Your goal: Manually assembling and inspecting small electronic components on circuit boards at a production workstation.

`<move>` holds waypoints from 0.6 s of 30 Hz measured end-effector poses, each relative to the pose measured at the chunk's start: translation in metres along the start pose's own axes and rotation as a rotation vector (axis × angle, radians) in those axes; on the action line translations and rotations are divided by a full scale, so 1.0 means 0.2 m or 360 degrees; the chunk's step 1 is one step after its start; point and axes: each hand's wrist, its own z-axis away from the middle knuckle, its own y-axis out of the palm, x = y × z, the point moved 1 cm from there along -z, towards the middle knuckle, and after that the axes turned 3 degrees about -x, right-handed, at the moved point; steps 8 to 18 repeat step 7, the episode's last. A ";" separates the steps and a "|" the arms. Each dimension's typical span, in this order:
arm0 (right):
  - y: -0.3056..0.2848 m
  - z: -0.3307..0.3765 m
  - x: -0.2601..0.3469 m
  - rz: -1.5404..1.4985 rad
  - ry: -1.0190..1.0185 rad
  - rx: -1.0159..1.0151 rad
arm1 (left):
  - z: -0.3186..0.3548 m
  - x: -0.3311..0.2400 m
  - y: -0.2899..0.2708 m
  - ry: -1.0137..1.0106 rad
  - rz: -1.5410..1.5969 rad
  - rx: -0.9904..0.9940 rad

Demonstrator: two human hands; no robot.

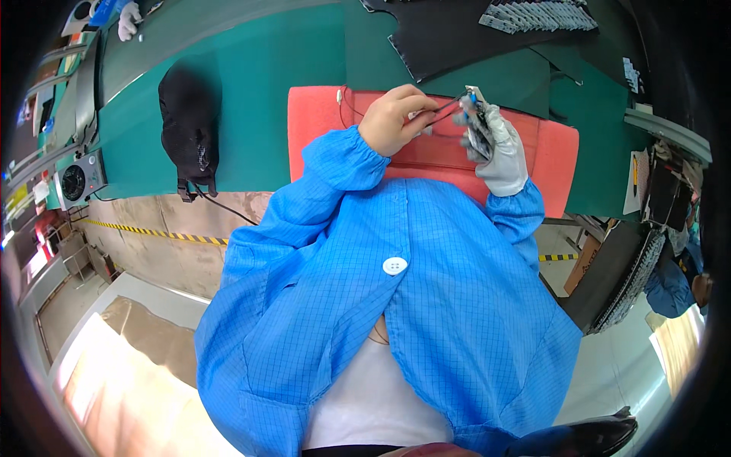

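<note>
My bare left hand (394, 120) is closed over a pink foam pad (560, 164), its thumb and fingers pinching a thin dark cable (450, 103). The cable runs toward a small dark part (478, 135), perhaps an electronic assembly, with grey and blue bits along it. That part is upright in my right hand (505, 156), which wears a white glove and is wrapped round it. Its details are too blurred to make out. Another thin wire with a light connector (339, 96) lies at the pad's left end.
The pad rests on a green table (263, 99). A black bag (190, 126) sits left on it, with a cord hanging off the edge. Beyond the pad are a black sheet (442, 38) and a row of small parts (537, 15). A fan-like device (78, 180) stands far left.
</note>
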 end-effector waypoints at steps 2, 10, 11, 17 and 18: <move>-0.03 -0.02 -0.03 -0.0185 0.0235 0.0329 | -0.01 0.03 0.01 0.0077 -0.0109 -0.0066; 0.05 0.05 0.05 0.0076 0.0145 0.0177 | 0.01 0.04 0.03 -0.0076 -0.0044 -0.0117; 0.05 0.05 0.05 0.0076 0.0145 0.0177 | 0.01 0.04 0.03 -0.0076 -0.0044 -0.0117; 0.05 0.05 0.05 0.0076 0.0145 0.0177 | 0.01 0.04 0.03 -0.0076 -0.0044 -0.0117; 0.05 0.05 0.05 0.0076 0.0145 0.0177 | 0.01 0.04 0.03 -0.0076 -0.0044 -0.0117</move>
